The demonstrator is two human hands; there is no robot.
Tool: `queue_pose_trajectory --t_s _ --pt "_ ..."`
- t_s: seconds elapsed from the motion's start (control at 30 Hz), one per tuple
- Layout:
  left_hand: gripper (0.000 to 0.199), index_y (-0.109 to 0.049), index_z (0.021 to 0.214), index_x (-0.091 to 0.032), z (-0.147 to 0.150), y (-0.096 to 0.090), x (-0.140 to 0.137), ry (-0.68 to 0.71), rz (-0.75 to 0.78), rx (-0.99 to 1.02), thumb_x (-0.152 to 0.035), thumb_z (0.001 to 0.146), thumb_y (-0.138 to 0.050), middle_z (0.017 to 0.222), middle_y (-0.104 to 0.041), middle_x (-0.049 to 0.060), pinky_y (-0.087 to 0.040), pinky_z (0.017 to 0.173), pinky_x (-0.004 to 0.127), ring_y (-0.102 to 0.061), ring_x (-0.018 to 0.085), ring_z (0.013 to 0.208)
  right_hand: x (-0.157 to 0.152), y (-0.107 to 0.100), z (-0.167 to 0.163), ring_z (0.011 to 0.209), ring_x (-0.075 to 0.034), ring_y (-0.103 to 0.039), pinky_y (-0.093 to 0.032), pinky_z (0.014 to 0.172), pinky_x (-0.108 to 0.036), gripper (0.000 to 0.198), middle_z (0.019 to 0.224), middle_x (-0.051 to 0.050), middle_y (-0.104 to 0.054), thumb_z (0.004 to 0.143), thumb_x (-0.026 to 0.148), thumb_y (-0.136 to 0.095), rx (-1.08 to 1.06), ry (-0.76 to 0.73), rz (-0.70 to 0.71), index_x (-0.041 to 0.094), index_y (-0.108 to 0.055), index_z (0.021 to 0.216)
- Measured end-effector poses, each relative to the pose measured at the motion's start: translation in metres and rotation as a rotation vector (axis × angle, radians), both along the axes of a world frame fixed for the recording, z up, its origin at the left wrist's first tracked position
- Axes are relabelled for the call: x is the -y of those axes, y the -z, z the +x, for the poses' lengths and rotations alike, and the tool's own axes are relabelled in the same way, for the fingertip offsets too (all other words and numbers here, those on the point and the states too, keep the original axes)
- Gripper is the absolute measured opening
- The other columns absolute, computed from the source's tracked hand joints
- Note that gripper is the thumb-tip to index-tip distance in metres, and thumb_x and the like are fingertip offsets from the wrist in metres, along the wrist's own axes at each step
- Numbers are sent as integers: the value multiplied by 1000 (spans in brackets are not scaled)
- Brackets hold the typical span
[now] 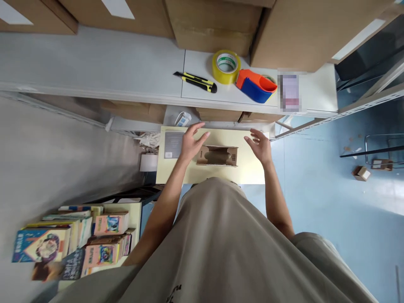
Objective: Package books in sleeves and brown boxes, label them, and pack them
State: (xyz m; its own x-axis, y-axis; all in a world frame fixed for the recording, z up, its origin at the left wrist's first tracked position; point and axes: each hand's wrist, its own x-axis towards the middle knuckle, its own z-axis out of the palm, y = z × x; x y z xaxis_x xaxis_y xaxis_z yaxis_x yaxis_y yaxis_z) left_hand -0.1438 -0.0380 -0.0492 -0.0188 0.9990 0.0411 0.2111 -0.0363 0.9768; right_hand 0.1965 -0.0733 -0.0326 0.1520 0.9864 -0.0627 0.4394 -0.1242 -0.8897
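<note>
A small brown cardboard box (234,156) lies on the pale yellow tabletop (170,170) in front of my body, its upper side showing an opening. My left hand (191,143) hovers just left of the box, thumb and fingers apart, holding nothing. To the right of the box, my right hand (259,146) is also raised with its fingers spread and nothing in them. Neither hand appears to touch the box. Partly behind my left hand lies a flat grey book or sheet (173,145) with a white label.
On the grey shelf (126,67) above lie a yellow-black utility knife (197,81), a yellow tape roll (223,75) and an orange-blue tape dispenser (255,87). Large cartons (214,27) stand behind them. Stacked books (44,244) are at lower left.
</note>
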Motion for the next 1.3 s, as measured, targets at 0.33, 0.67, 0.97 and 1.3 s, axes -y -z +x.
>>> queue_pose_trajectory --t_s 0.33,0.67,0.97,1.3 --pt "41 -84 133 -24 104 -69 -86 189 273 157 -48 103 -97 140 -83 9 -56 135 56 -75 37 150 -181 -47 -7 159 -48 -64 -43 137 -82 57 159 -29 -69 125 62 -47 675 -101 381 14 -67 148" --pt "47 -79 133 -26 83 -33 0 131 112 234 -64 107 -87 135 -87 13 -64 123 50 -83 32 132 -93 -25 -32 136 -47 -75 -59 125 -71 74 135 -20 -79 113 86 -59 356 -4 219 24 -61 153" --pt "49 -75 115 -26 43 -5 91 12 -64 318 -72 102 -88 118 -86 10 -71 105 42 -85 27 113 43 -16 -131 97 -27 -69 -65 93 -44 85 105 -6 -75 92 111 -65 -141 -121 -89 30 -63 118" --pt "57 -87 124 -23 -28 -12 99 115 -208 404 -75 100 -91 124 -88 9 -71 108 44 -85 33 121 58 -31 -143 93 -30 -71 -66 89 -47 85 101 -7 -79 89 110 -71 30 -240 -168 30 -69 116"
